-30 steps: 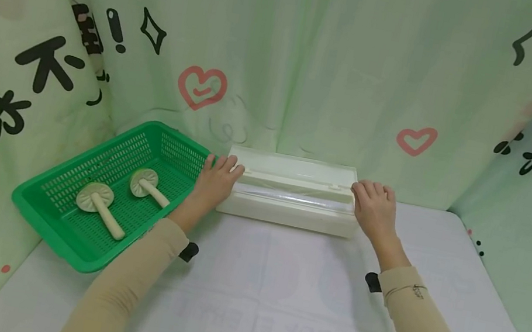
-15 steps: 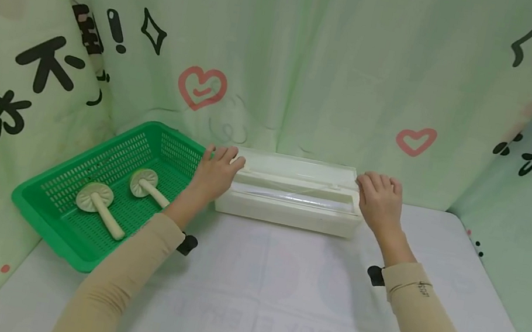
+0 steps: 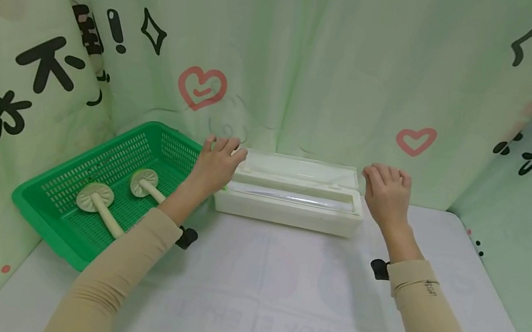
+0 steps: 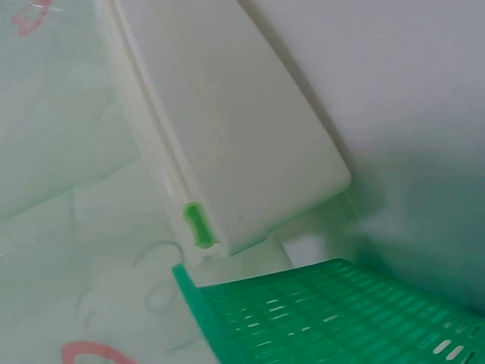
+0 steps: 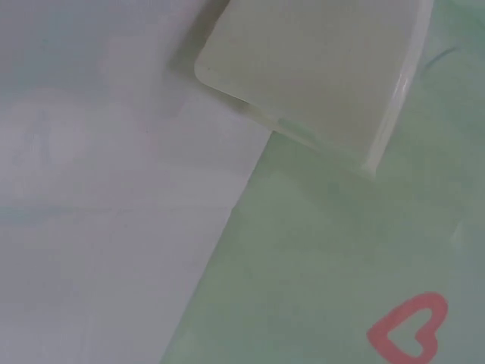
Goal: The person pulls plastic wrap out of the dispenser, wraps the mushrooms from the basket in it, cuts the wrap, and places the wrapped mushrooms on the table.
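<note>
A white plastic-wrap dispenser (image 3: 287, 213) lies on the table with its lid (image 3: 298, 167) raised; a roll of clear plastic wrap (image 3: 292, 197) shows inside. Faint creases in the clear film run up from the roll. My left hand (image 3: 215, 166) is raised above the dispenser's left end, fingers bent, pinching the film's edge. Off the right end, my right hand (image 3: 387, 196) pinches the other side, thumb against curled fingers. The film between the hands is almost invisible. Neither wrist view shows fingers; the left one shows the dispenser's end (image 4: 250, 114) with a green tab (image 4: 198, 225).
To the left stands a green perforated basket (image 3: 55, 239) holding two pale mushroom-shaped things (image 3: 95, 197), its near-right side behind the left forearm. Printed pale green curtains (image 3: 346, 73) hang around the white table (image 3: 269, 297) at the back and sides.
Both hands have risen from the dispenser's lid edge and moved away toward the back, the right one also slightly outward. The dispenser and basket stay in place.
</note>
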Demonstrator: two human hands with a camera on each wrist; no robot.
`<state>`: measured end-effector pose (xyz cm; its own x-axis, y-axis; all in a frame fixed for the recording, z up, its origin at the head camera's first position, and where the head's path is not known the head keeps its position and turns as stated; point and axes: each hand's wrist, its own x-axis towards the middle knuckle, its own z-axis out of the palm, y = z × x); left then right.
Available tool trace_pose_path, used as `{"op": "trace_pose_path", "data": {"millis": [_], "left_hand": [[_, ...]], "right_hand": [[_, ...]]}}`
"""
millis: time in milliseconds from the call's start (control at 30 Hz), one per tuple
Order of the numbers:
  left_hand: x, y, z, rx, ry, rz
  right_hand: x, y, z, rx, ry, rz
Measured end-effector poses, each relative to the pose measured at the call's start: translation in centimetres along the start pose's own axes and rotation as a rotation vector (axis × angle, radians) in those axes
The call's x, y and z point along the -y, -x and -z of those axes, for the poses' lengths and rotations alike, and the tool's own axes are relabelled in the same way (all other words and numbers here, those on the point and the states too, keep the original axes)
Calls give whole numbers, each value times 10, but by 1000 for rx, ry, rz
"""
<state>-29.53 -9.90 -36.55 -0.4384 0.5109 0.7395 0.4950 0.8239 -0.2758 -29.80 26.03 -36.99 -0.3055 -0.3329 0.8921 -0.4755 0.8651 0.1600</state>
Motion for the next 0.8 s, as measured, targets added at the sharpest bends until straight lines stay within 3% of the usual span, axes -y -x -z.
{"op": "trace_pose_path", "data": {"millis": [367, 667, 800], "left_hand": [[4, -9, 11, -75, -16, 11], [6, -16, 23, -49, 0, 36], [7, -22, 28, -70, 17, 44]], "right_hand": [[-6, -12, 8, -56, -13, 1], [-7, -25, 15, -110, -14, 7], [-8, -30, 18, -158, -21, -10]]}}
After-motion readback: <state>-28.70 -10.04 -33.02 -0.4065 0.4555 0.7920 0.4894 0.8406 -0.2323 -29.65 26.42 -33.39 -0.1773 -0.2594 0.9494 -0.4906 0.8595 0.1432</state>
